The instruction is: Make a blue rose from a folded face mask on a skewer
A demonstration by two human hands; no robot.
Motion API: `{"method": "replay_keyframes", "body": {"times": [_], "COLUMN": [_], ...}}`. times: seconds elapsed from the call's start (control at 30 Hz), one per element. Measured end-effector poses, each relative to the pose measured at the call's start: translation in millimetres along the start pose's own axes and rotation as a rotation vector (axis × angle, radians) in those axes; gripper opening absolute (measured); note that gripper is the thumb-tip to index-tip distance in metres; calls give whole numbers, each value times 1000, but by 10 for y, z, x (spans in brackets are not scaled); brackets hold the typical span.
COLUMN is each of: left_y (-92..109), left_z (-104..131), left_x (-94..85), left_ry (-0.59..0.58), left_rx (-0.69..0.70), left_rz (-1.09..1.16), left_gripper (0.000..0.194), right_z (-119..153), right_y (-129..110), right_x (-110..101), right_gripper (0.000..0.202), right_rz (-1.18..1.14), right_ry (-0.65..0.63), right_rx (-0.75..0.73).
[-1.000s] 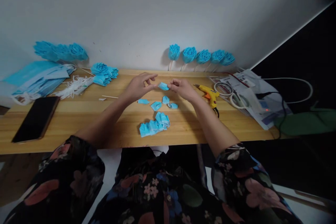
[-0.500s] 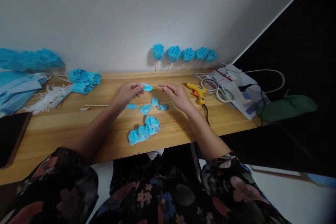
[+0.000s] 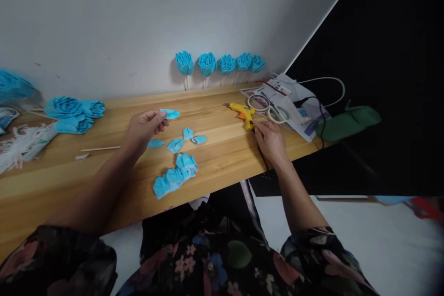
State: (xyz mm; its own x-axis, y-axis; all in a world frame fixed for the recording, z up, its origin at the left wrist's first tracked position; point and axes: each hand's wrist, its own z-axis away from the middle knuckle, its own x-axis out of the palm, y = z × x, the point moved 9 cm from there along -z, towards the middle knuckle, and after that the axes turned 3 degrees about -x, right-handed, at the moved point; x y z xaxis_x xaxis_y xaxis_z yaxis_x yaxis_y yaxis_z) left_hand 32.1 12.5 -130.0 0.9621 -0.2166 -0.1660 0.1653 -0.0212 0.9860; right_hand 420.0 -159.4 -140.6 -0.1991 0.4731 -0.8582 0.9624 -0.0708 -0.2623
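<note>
Pinched in my left hand [image 3: 147, 128] is a small blue petal piece [image 3: 171, 114], held above the wooden table. My right hand [image 3: 270, 139] is at the handle end of a yellow glue gun [image 3: 244, 113], which lies on the table with its nozzle toward the left; whether the fingers grip it is unclear. Between the hands lie several loose blue pieces, one of them a folded petal [image 3: 175, 145]. A row of gathered blue pieces [image 3: 175, 175] rests nearer the table's front edge.
Several blue flowers [image 3: 207, 64] on sticks lean against the wall. More blue flowers [image 3: 65, 108] and white strips [image 3: 26, 145] lie at the left, near a thin stick [image 3: 100, 149]. Rolls of tape [image 3: 259, 102], papers, cables and a green case [image 3: 348, 123] are at the right.
My right hand has moved right and down to the glue gun's handle. My left hand still holds the blue piece. The camera view has turned to the right.
</note>
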Motion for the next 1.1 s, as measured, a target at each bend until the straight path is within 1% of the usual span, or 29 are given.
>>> {"method": "replay_keyframes", "body": {"times": [0.1,0.17,0.3,0.33,0.4,0.47,0.5,0.53,0.57,0.63,0.73,0.8,0.87,0.93,1.03,1.1], "left_y": [-22,-33,-36,-37,-33,-18,-6,7,19,41,72,79,78,83,105,107], "left_z": [2,1,-4,-3,8,29,42,54,65,80,90,91,90,90,96,97], "left_x": [12,25,21,20,32,62,79,97,111,132,150,155,152,148,149,158], "left_ry": [-10,-26,-27,-24,-30,-43,-50,-56,-57,-55,-52,-50,-40,-28,-23,-36], "left_rx": [-1,3,17,18,19,23,27,29,30,31,46,56,64,78,107,110], "left_rz": [12,9,22,30,48,64,70,74,79,92,106,96,75,60,56,52], "left_gripper": [29,30,30,30,31,34,37,39,42,46,47,46,44,42,42,43], "right_z": [-45,-99,-164,-175,-216,-297,-356,-427,-504,-652,-800,-850,-881,-905,-942,-973], "right_y": [-72,-96,-134,-152,-232,-401,-531,-681,-851,-1200,-1656,-1866,-1987,-2051,-2108,-2118], "right_x": [46,47,3,-26,-111,-178,-164,-110,-11,261,655,817,890,912,920,924], "right_gripper": [52,54,49,48,47,50,52,51,49,43,46,50,54,56,57,57], "right_rz": [89,145,187,180,131,-7,-123,-270,-433,-714,-991,-1133,-1223,-1261,-1254,-1241], "right_ry": [-73,-100,-125,-116,-55,31,48,36,-13,-159,-365,-445,-474,-483,-488,-463], "right_rx": [-3,1,-4,-4,-9,-33,-64,-93,-117,-108,-13,61,122,159,159,139]}}
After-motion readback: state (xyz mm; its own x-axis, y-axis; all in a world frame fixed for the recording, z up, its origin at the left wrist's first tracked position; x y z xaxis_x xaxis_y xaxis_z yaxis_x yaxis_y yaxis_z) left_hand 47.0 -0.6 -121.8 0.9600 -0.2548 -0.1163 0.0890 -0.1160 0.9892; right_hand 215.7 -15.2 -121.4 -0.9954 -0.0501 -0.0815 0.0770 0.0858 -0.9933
